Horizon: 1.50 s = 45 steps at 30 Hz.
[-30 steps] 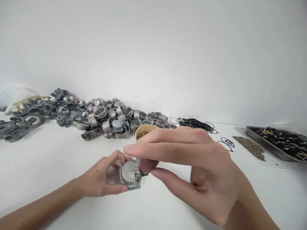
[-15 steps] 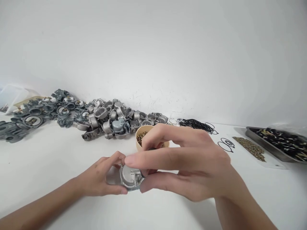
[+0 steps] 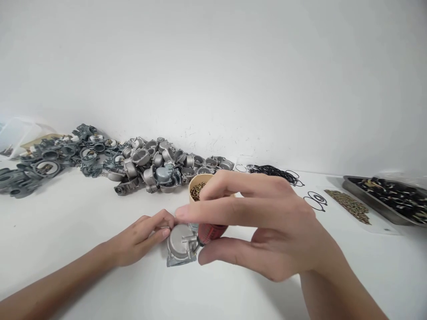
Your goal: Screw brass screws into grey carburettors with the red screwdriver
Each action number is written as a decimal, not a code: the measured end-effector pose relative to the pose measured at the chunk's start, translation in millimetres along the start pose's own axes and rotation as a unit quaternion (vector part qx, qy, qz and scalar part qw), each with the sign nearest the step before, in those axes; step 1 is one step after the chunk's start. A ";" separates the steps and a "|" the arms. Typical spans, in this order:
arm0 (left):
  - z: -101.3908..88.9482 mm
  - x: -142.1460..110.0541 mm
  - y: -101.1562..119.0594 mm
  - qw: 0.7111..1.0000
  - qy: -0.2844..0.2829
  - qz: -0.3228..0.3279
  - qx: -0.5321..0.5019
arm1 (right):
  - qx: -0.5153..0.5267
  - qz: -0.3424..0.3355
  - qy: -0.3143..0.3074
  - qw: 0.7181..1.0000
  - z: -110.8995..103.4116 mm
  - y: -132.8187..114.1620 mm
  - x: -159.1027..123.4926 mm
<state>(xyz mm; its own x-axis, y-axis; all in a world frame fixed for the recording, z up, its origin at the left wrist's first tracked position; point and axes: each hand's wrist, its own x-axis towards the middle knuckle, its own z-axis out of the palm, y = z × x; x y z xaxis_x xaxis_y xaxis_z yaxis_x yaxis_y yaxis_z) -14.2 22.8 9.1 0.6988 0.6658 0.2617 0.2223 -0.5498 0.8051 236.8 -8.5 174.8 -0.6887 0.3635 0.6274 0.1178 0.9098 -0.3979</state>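
A grey metal carburetor point(image 3: 180, 243) lies on the white table with its rounded bowl facing up. My left hand point(image 3: 140, 238) is closed at its upper left edge, thumb and forefinger pressed together against the metal. My right hand point(image 3: 263, 222) holds a screwdriver by its red and black handle point(image 3: 211, 233), which is tilted over the carburetor's right side. The driver's tip meets the lower right corner, where a brass-coloured screw partly shows. My right forefinger reaches across toward the left fingertips and hides part of the carburetor's far side.
Just behind my hands stands a cream bowl point(image 3: 192, 181) of brass-coloured screws. Piled metal bowls point(image 3: 156, 162) and carburetor bodies point(image 3: 66, 151) line the wall on the left. Toward the right lie black rubber rings point(image 3: 271, 173), small brass parts point(image 3: 347, 205) and a metal tray point(image 3: 383, 211) of black parts.
My left thumb has moved up from the carburetor's near edge to beside the forefinger. The right hand has shifted slightly, and the red screwdriver handle now shows.
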 end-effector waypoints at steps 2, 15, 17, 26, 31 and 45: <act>2.2 -0.3 -2.2 1.000 0.003 -0.003 0.003 | 0.008 0.007 -0.028 1.000 -2.0 -1.9 0.6; 1.5 1.5 -2.5 0.994 0.081 0.068 0.036 | 0.017 0.007 -0.080 0.997 -4.3 -1.7 2.3; 1.2 2.0 -1.6 0.993 0.086 0.068 0.034 | 0.011 -0.006 -0.075 0.997 -3.6 -0.6 3.0; 3.0 2.1 -2.4 0.995 0.084 0.053 0.012 | 0.021 0.004 -0.079 0.997 -2.9 -0.3 3.1; 2.8 1.6 -0.9 0.995 0.083 0.053 0.022 | -0.013 0.010 -0.042 0.999 0.4 4.3 2.1; 2.0 1.7 0.2 0.997 0.069 0.025 0.017 | -0.027 0.010 -0.043 0.999 -0.6 4.3 1.2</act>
<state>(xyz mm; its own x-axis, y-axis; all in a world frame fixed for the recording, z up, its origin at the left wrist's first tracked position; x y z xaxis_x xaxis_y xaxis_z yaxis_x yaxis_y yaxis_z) -11.5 22.9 8.6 0.6103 0.6984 0.3739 0.2135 -0.5996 0.7713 237.0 -4.0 174.2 -0.7451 0.3645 0.5586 0.1691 0.9133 -0.3704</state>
